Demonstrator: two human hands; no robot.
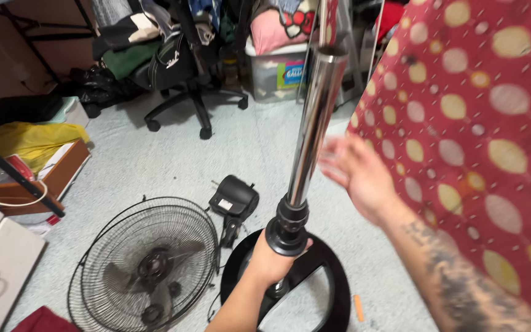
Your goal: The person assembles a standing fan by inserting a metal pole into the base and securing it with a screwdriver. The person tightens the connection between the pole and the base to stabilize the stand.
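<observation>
- We see our left hand [270, 261] clamped around the black collar [287, 226] low on the fan stand, at the bottom centre of the frame.
- The chrome pole [316, 120] rises from that collar, tilted slightly right, up to the top edge of the frame; its upper end carries nothing.
- Our right hand [359, 175], blurred at centre right, is spread with fingers apart, just beside the pole and gripping nothing.
- The round black base [330, 270] sits on the floor under the pole, so we judge the stand to be joined to its base already.
- The fan head [149, 264], with cage and blades, lies flat on the floor at lower left, well apart from the pole; its black motor housing [235, 200] points toward the base. We judge mounting it as still undone.
- A small orange piece [358, 308] lies on the floor right of the base.
- A red dotted cloth [480, 135] fills the right side; an office chair [185, 80] stands at upper centre.
</observation>
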